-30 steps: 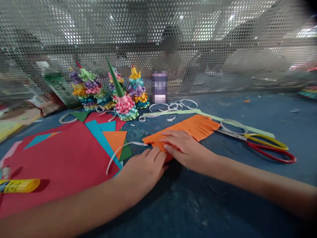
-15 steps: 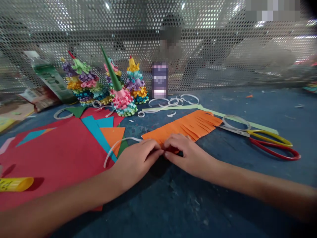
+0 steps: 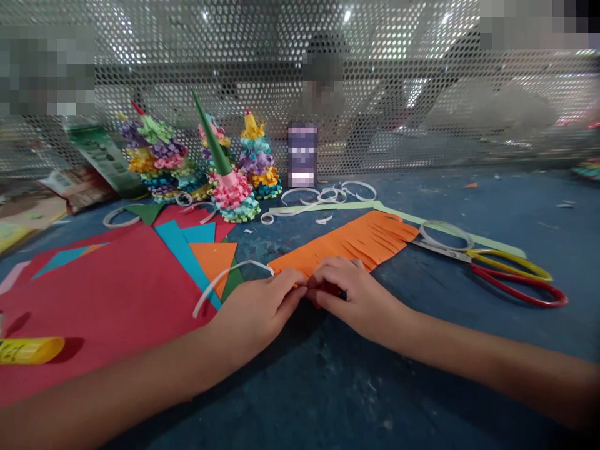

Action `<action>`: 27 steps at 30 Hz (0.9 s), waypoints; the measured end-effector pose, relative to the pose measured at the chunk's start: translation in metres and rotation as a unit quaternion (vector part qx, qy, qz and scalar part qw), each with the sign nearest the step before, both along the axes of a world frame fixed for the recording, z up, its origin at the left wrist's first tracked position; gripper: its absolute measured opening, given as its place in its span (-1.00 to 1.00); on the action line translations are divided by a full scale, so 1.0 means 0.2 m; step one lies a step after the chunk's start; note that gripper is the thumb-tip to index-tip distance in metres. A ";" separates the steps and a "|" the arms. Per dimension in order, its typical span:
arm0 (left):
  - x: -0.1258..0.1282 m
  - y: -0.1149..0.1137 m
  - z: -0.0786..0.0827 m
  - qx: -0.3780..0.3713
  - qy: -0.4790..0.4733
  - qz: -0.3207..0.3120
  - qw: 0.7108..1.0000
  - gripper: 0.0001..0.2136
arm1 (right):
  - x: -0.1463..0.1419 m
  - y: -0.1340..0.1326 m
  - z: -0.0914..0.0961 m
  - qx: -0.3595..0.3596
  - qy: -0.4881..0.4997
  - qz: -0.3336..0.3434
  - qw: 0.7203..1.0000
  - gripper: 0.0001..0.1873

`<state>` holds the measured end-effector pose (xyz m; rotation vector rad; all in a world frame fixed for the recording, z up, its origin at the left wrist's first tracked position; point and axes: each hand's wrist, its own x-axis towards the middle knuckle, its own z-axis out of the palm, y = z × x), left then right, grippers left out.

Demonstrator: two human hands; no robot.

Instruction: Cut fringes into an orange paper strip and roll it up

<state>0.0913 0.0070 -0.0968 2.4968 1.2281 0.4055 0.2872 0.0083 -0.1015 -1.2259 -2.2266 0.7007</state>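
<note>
An orange fringed paper strip (image 3: 349,240) lies on the blue worktop (image 3: 422,350), its cut fringe facing away from me. My left hand (image 3: 260,309) and my right hand (image 3: 356,297) meet at its near edge, fingers curled and pinching the paper. The part between my fingertips is hidden. A curled white paper strip (image 3: 225,281) runs from beside my left fingers over the coloured sheets. Yellow-and-red-handled scissors (image 3: 497,269) lie to the right of the orange strip, beyond my right hand.
A red paper sheet (image 3: 103,294) with teal, orange and green pieces lies to the left, with a yellow glue stick (image 3: 28,350) on it. Several colourful paper-curl cones (image 3: 229,181) stand behind, before a perforated metal screen (image 3: 375,94). White paper curls (image 3: 328,197) lie nearby.
My hands have gone from lying flat on the orange strip to curling with fingertips together, pinching its near edge. The view has shifted slightly.
</note>
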 end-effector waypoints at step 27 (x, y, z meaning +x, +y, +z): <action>0.01 -0.04 0.00 0.019 0.132 -0.001 0.991 -0.74 | 0.01 -0.07 0.00 0.122 -0.052 0.008 0.991 -0.93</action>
